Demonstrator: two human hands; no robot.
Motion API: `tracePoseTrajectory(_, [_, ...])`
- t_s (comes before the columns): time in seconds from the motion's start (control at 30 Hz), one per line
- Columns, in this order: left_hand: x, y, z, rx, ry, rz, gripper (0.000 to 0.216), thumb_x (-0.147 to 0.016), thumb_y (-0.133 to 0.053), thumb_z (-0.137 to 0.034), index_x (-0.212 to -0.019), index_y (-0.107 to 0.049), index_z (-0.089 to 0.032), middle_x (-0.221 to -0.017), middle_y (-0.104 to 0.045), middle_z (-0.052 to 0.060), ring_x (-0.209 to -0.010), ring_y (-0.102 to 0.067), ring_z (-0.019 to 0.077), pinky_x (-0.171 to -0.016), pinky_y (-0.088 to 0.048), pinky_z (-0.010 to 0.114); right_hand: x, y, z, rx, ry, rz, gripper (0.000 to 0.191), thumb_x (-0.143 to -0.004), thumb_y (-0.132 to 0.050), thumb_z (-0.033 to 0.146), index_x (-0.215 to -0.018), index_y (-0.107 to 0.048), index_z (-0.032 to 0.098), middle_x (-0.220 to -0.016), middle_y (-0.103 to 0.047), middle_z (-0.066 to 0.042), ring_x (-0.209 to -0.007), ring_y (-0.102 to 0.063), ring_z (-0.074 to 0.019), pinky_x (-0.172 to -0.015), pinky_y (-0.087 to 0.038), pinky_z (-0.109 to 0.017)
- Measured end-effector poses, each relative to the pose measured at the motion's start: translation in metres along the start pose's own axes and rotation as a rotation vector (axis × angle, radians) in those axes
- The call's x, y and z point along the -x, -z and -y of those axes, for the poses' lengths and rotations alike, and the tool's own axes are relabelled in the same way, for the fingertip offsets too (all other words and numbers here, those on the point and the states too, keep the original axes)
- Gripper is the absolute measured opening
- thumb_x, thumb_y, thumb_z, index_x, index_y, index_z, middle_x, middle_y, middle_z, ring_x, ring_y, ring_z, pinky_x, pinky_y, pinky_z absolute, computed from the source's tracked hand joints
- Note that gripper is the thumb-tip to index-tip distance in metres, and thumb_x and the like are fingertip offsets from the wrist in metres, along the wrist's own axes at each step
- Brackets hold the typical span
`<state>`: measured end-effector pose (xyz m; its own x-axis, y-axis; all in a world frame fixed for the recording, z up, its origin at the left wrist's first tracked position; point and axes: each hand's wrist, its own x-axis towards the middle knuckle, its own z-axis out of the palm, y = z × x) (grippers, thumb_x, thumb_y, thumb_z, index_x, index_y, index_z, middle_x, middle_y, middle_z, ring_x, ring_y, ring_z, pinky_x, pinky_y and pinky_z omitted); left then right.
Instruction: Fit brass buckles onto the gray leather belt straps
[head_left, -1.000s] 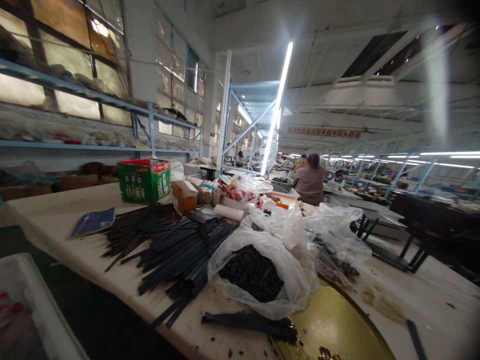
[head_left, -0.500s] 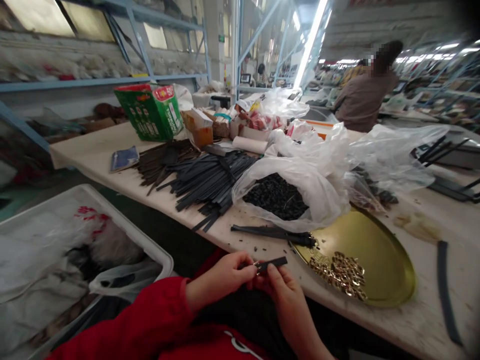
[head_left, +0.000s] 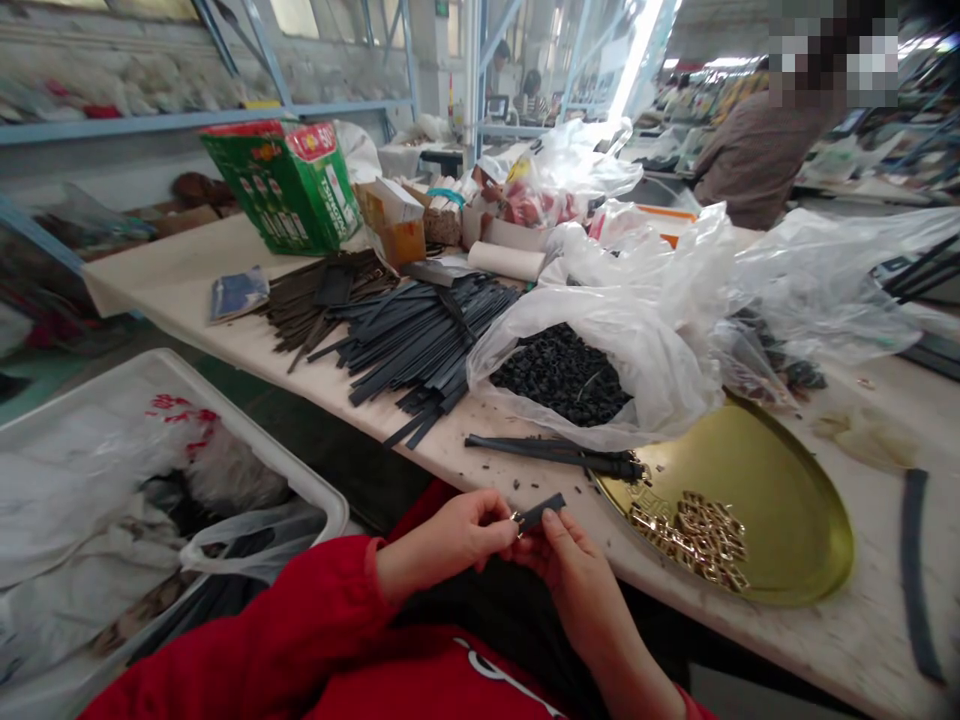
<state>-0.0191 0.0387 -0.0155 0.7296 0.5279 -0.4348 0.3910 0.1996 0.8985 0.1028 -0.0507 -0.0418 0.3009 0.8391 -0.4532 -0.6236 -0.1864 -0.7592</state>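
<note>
My left hand (head_left: pixel 466 532) pinches a small gold-coloured metal buckle (head_left: pixel 516 519) between thumb and fingers. My right hand (head_left: pixel 574 560) grips a short black strap (head_left: pixel 541 512), thumb on top, and the strap's near end meets the buckle. Whether the strap passes through the buckle is too small to tell. Just beyond my hands lies a bundle of black straps (head_left: pixel 540 452) with buckles at its right end. To the right, a golden tray (head_left: pixel 795 520) carries a heap of gold buckles (head_left: pixel 709 540).
An open plastic bag (head_left: pixel 660 390) of small black pieces stands behind the bundle. Many loose black straps (head_left: pixel 427 340) lie further left, near a green box (head_left: pixel 289 190). A white bin (head_left: pixel 330 500) with plastic bags is at my left. A person (head_left: pixel 757 150) is at the back right.
The view has shifted a little, so the tabletop things sit slightly higher. Both hands stay together on the strap and buckle, with the strap tilted up somewhat more.
</note>
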Motion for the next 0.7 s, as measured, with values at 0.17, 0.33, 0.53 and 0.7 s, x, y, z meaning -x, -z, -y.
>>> tracePoseTrajectory(0.17, [0.004,0.003,0.001,0.021,-0.021,0.058,0.024,-0.080,-0.049,-0.038,-0.076,-0.048,-0.014,-0.064,-0.056,-0.003,-0.045,-0.044,0.0046,-0.042,-0.030,0.017,0.002,-0.002,0.005,0.054,0.046,-0.014,0.029,-0.067,-0.069,0.042,-0.078,-0.061,0.017,-0.068,-0.066,0.000,-0.060,-0.058,-0.0126,-0.058,-0.048,-0.024])
tracePoseTrajectory(0.33, [0.006,0.001,-0.004,0.093,-0.024,0.061,0.024,-0.078,-0.052,-0.038,-0.077,-0.048,-0.014,-0.071,-0.057,-0.002,-0.056,-0.052,0.0072,-0.053,-0.041,0.019,0.006,-0.005,0.002,0.101,0.067,0.077,0.027,-0.071,-0.065,0.043,-0.077,-0.061,0.017,-0.068,-0.064,-0.001,-0.062,-0.058,-0.0149,-0.058,-0.047,-0.026])
tracePoseTrajectory(0.53, [0.008,-0.004,-0.001,-0.003,-0.009,0.007,0.014,-0.078,-0.046,-0.030,-0.077,-0.046,-0.015,-0.064,-0.053,-0.003,-0.046,-0.049,0.0065,-0.043,-0.037,0.017,0.008,-0.004,-0.005,0.181,0.111,0.079,0.025,-0.076,-0.060,0.042,-0.079,-0.060,0.017,-0.070,-0.065,-0.001,-0.064,-0.058,-0.0154,-0.060,-0.046,-0.026])
tracePoseTrajectory(0.7, [0.011,-0.006,0.000,-0.142,-0.065,-0.073,0.009,-0.075,-0.044,-0.024,-0.072,-0.047,-0.015,-0.056,-0.047,-0.005,-0.044,-0.043,0.0057,-0.039,-0.030,0.016,0.008,0.000,-0.009,0.277,0.185,0.038,0.028,-0.074,-0.060,0.044,-0.083,-0.061,0.018,-0.074,-0.065,-0.002,-0.065,-0.057,-0.0157,-0.062,-0.045,-0.027])
